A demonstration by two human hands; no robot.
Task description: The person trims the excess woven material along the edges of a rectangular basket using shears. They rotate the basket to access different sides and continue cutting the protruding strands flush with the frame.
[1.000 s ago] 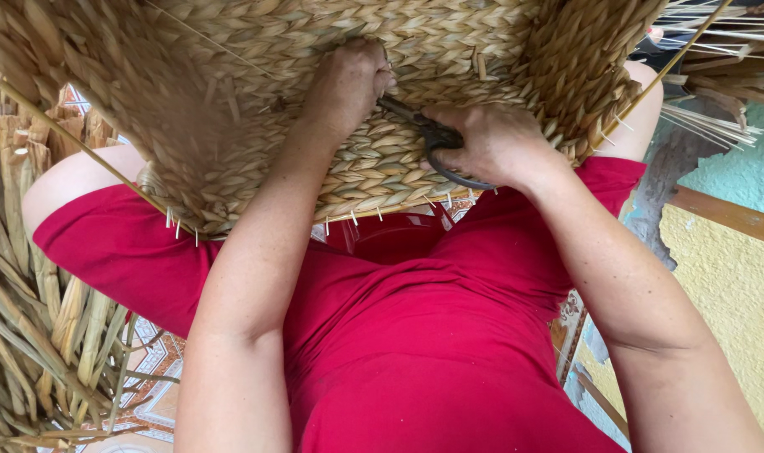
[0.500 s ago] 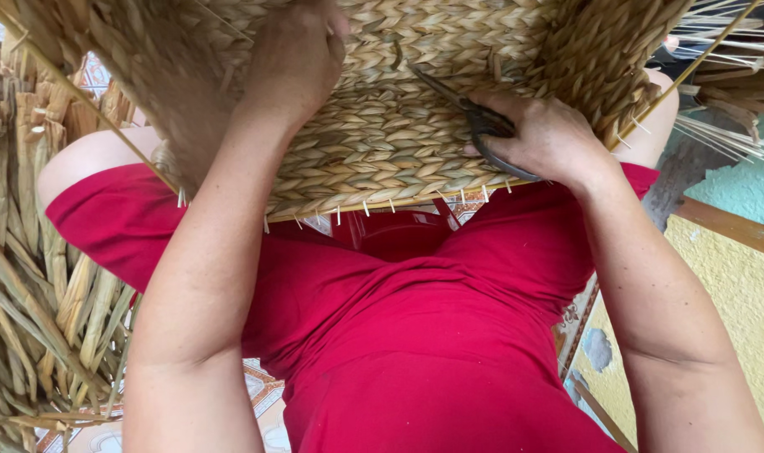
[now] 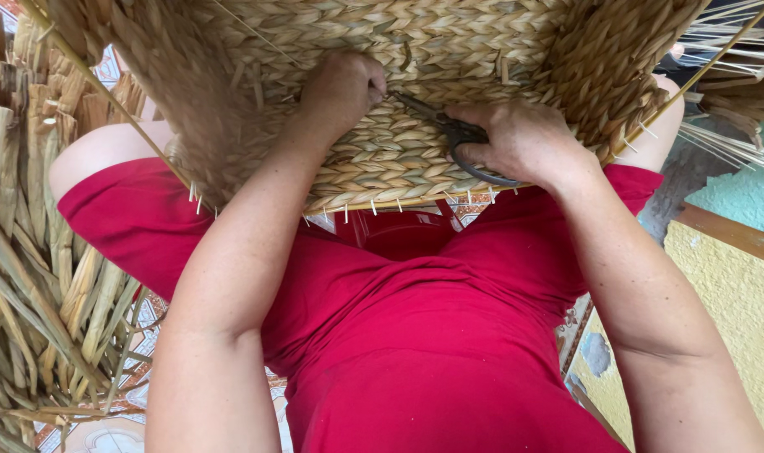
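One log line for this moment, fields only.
left hand: pinching woven basket strand | right hand: grip on dark scissors, blades toward left fingers | basket resting on lap

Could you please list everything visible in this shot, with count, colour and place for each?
woven basket: one, tan braided fibre, across the top, resting on the lap.
scissors: one pair, dark metal, on the basket's weave at centre right.
dried leaf strips: a pile, tan and greenish, down the left side.
thin reed sticks: a bundle, pale, upper right.
tiled floor: patterned, showing at lower left.
wall: yellow below, teal above, with a brown strip between, at right.
red clothing: covers the lap and torso, centre.
left hand: pinches the weave near the scissor tips.
right hand: grips the scissors' handles.
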